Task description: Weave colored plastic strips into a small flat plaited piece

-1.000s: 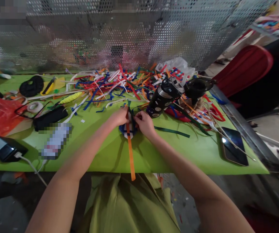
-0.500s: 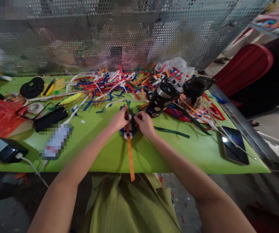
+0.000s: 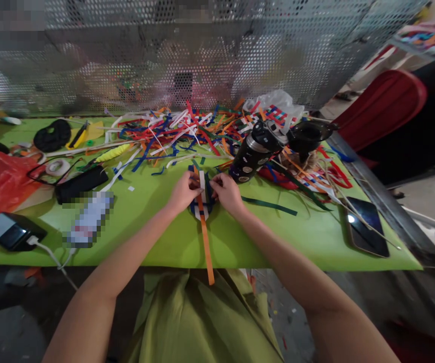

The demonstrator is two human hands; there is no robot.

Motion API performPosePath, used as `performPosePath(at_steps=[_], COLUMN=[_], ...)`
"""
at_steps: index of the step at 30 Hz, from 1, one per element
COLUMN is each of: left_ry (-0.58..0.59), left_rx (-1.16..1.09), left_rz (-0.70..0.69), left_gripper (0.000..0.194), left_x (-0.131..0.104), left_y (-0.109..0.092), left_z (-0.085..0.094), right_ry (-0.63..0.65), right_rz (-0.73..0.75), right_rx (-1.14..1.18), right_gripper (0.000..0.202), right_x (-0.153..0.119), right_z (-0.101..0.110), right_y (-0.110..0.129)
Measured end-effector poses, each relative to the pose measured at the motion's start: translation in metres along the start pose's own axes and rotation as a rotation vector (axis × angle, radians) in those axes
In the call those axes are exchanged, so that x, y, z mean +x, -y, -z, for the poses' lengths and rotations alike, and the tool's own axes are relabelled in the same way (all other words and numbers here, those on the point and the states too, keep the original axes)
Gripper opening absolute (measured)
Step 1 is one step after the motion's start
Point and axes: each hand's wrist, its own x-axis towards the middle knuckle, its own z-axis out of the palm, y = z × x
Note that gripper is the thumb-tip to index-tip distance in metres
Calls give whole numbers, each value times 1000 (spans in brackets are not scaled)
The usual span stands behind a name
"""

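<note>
A small piece woven from ribbon strips point(image 3: 197, 214), blue and white, lies on the green tabletop in front of me. From its near end a long orange strip point(image 3: 207, 252) hangs toward the table's front edge, and a white strip point(image 3: 201, 179) stands out at its middle. My left hand point(image 3: 184, 194) grips the woven piece at its left side, thumb near the white strip. On the opposite side my right hand point(image 3: 227, 192) pinches its edge by a dark green strip. Fingertips partly hide the weave. Another dark green strip point(image 3: 270, 205) lies right of my right hand.
Behind my hands lies a pile of coloured strips point(image 3: 179, 126). A black bottle point(image 3: 250, 155) stands right of it, near a dark cup point(image 3: 308, 135). A phone point(image 3: 364, 227) lies far right. On the left are a black case point(image 3: 81, 185), a power bank point(image 3: 11, 231) and a red bag point(image 3: 5, 184).
The green strip that stood up between my hands has gone down, and the white strip now shows there. My left hand has shifted slightly down and left.
</note>
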Motion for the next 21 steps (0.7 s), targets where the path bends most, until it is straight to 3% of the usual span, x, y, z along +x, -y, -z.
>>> performPosePath(at_steps=[7, 13, 21], left_ry=[51, 0, -80], left_rx=[-65, -36, 61], left_rz=[-78, -25, -10], left_gripper=[19, 19, 20], left_x=[-3, -2, 3], left_y=[3, 0, 3], left_z=[1, 4, 11], right_ry=[63, 41, 18], right_rz=[99, 182, 224], right_rx=[-81, -170, -322], right_gripper=[10, 18, 13], right_x=[-2, -8, -9], right_z=[4, 3, -3], right_y=[1, 8, 9])
